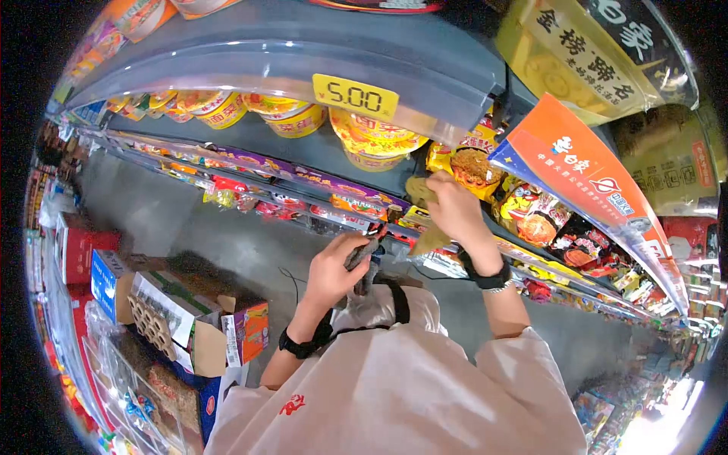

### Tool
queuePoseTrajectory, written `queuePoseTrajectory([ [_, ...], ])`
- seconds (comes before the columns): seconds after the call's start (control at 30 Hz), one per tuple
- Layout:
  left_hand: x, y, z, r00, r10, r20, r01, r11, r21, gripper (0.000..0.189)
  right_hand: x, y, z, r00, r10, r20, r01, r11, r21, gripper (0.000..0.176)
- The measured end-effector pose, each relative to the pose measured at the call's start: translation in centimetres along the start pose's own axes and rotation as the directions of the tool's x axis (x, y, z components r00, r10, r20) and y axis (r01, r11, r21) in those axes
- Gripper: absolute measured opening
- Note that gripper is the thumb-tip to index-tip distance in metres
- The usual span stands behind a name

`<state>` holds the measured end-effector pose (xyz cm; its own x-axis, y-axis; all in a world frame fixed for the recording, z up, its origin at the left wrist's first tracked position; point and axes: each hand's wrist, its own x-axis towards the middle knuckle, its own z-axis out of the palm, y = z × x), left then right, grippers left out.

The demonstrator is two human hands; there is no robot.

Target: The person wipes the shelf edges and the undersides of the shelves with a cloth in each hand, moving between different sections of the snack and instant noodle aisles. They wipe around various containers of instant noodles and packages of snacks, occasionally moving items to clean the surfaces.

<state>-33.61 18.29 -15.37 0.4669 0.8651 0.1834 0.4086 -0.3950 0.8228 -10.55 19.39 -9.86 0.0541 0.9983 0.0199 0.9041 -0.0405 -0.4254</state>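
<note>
My right hand [453,203] is closed on a brownish-yellow cloth [431,241], part of which lies against the shelf edge beside the noodle cups. A yellow noodle packet [472,161] stands just beyond that hand. Lower and to the left, my left hand [337,265] is closed around a dark grey object [362,254], too unclear to name, in front of my body. Yellow noodle cups [373,142] stand on the shelf [288,155] above both hands, behind a clear strip with a yellow 5.00 price tag [356,95].
An orange and white shelf sign [595,189] juts out on the right, near my right forearm. A large noodle tub [588,57] is above it. Open cardboard boxes [210,347] stand at the lower left. Grey floor [250,250] shows beneath the shelves.
</note>
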Motion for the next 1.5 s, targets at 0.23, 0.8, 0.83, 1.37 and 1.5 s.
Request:
queuePoseTrajectory([
  [0.23, -2.0, -2.8, -2.1, 0.973, -0.154, -0.17, 0.173, 0.979, 0.103, 0.024, -1.9, 3.0, -2.3, 0.991, 0.111, 0.08, -0.096, 0.98, -0.176, 0.023],
  [0.8, -6.1, -4.8, -1.2, 0.907, -0.394, -0.151, 0.401, 0.916, 0.017, 0.026, 2.0, -4.8, 2.8, 0.944, -0.326, 0.061, 0.331, 0.935, -0.125, 0.032],
  [0.83, -6.1, -5.0, -1.2, 0.907, -0.393, -0.149, 0.399, 0.917, 0.013, 0.026, 2.0, -6.1, 2.3, 0.957, -0.282, 0.069, 0.289, 0.95, -0.122, 0.031],
  [1.37, 0.1, -7.1, -9.7, 0.98, -0.185, -0.073, 0.187, 0.982, 0.015, 0.053, -1.1, -5.4, 1.1, 0.853, 0.498, -0.157, -0.132, 0.497, 0.858, 0.022],
  [1.5, 4.4, -6.0, -9.7, 0.998, -0.055, 0.019, 0.054, 0.997, 0.06, 0.071, -1.2, -8.4, 2.5, 0.789, 0.561, -0.252, -0.069, 0.488, 0.87, 0.024],
])
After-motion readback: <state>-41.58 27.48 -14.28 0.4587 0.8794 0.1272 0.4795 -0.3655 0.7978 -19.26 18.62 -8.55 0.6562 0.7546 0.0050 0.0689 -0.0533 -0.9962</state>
